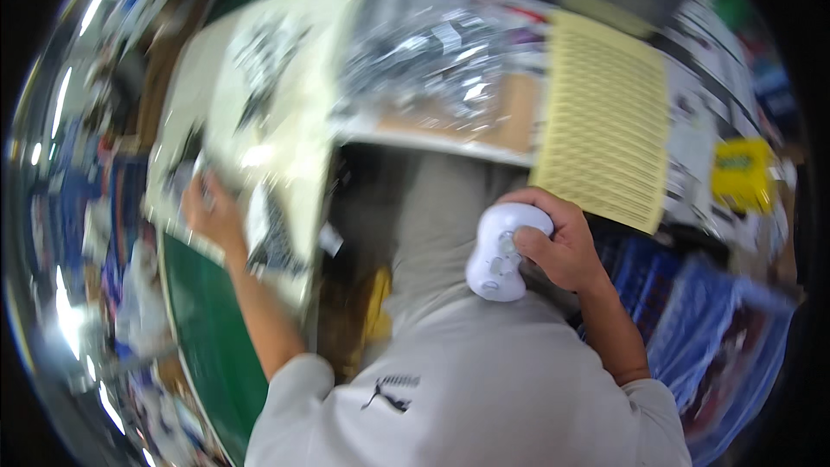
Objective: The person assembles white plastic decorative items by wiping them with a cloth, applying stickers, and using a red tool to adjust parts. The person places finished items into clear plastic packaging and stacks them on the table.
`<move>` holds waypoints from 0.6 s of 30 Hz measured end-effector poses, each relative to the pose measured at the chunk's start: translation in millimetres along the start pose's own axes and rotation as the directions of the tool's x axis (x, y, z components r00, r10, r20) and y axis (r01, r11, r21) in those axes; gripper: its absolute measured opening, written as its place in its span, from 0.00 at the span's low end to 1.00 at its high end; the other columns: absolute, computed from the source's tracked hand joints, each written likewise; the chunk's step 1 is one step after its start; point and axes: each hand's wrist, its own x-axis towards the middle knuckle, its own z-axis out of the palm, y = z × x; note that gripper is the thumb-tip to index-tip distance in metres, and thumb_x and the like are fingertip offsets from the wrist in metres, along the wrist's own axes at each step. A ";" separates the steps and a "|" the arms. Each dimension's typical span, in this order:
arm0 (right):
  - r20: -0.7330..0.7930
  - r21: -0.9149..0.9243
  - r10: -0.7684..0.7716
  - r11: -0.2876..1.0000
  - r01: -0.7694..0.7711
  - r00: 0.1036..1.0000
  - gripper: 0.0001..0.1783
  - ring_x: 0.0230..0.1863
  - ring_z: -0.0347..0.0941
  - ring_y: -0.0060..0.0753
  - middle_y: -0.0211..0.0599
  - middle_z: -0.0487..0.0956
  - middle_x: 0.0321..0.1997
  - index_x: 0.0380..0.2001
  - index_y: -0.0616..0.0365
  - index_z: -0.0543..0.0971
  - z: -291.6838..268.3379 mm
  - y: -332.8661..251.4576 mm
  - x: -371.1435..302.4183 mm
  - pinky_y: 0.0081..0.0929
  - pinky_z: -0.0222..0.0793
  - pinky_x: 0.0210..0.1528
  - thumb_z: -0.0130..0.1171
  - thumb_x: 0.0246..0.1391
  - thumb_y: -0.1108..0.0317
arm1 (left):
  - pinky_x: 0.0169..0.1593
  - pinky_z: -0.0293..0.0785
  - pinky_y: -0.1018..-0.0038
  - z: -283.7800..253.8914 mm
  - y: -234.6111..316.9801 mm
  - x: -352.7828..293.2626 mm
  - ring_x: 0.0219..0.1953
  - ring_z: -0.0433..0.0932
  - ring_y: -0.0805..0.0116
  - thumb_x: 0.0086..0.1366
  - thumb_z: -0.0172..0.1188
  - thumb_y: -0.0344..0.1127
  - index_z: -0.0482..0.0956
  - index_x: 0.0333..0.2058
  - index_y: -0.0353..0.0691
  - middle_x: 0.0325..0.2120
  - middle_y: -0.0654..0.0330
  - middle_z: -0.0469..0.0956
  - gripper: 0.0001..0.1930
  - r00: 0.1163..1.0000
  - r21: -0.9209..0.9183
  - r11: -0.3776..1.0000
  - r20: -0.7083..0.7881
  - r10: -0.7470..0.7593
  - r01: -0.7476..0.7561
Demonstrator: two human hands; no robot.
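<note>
My right hand (pixel 562 242) grips a white, smooth, peanut-shaped plastic device (pixel 500 251) over my lap. Its thumb lies across the device's face, where a few small grey marks or recesses show. My left hand (pixel 210 207) is stretched out over the cream worktop at the left. Its fingers are bent together around a small whitish piece (pixel 201 164), too blurred to name. A pile of small dark parts (pixel 275 229) with a white area at its left side lies right of that hand.
Further back on the worktop (pixel 298 134) lies another heap of small dark parts (pixel 264 56). Clear plastic bags (pixel 424 60) sit ahead. To the right are a yellow dimpled tray (pixel 601 121), a yellow package (pixel 742 175) and a blue plastic-lined container (pixel 718 337).
</note>
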 end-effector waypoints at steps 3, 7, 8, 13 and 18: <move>0.093 -0.097 0.113 0.990 -0.104 0.989 0.18 0.33 0.79 0.19 0.31 0.85 0.38 0.52 0.63 0.81 27.8 24.4 14.8 0.21 0.76 0.35 0.64 0.67 0.62 | 0.49 0.77 0.67 -53.2 52.2 6.9 0.40 0.84 0.60 0.72 0.65 0.30 0.86 0.44 0.31 0.38 0.52 0.87 0.08 0.984 -0.240 0.954 0.038 -0.173 0.177; -0.013 0.101 0.204 0.974 -0.202 0.979 0.17 0.23 0.71 0.13 0.29 0.82 0.33 0.51 0.62 0.81 45.7 35.9 32.8 0.17 0.67 0.23 0.63 0.68 0.60 | 0.56 0.78 0.61 -122.7 114.7 -22.6 0.52 0.82 0.45 0.52 0.79 0.37 0.84 0.52 0.34 0.49 0.48 0.84 0.28 0.917 -0.180 0.983 0.398 0.042 0.033; -0.013 0.108 0.161 0.981 -0.159 0.987 0.17 0.24 0.71 0.13 0.29 0.82 0.33 0.51 0.61 0.81 45.1 34.8 37.1 0.17 0.68 0.24 0.63 0.68 0.60 | 0.57 0.78 0.59 -123.1 121.0 -34.8 0.55 0.81 0.44 0.52 0.80 0.36 0.81 0.55 0.33 0.52 0.45 0.82 0.31 0.881 -0.183 0.975 0.472 -0.025 0.126; -0.008 -0.178 0.080 0.981 -0.080 0.997 0.18 0.33 0.79 0.17 0.30 0.83 0.40 0.56 0.57 0.80 44.0 16.3 46.8 0.19 0.77 0.30 0.60 0.66 0.64 | 0.62 0.75 0.58 -104.7 80.0 -32.7 0.60 0.78 0.44 0.56 0.77 0.26 0.77 0.63 0.33 0.58 0.46 0.80 0.35 0.862 -0.114 0.979 0.499 -0.088 0.166; 0.055 -0.127 -0.069 0.989 0.075 0.996 0.22 0.42 0.86 0.34 0.45 0.88 0.46 0.54 0.61 0.82 40.6 -1.8 33.0 0.35 0.82 0.48 0.71 0.60 0.61 | 0.69 0.68 0.58 -113.5 146.6 -10.6 0.62 0.75 0.48 0.65 0.70 0.27 0.73 0.66 0.31 0.61 0.46 0.77 0.32 0.925 -0.386 0.907 0.381 -0.012 0.171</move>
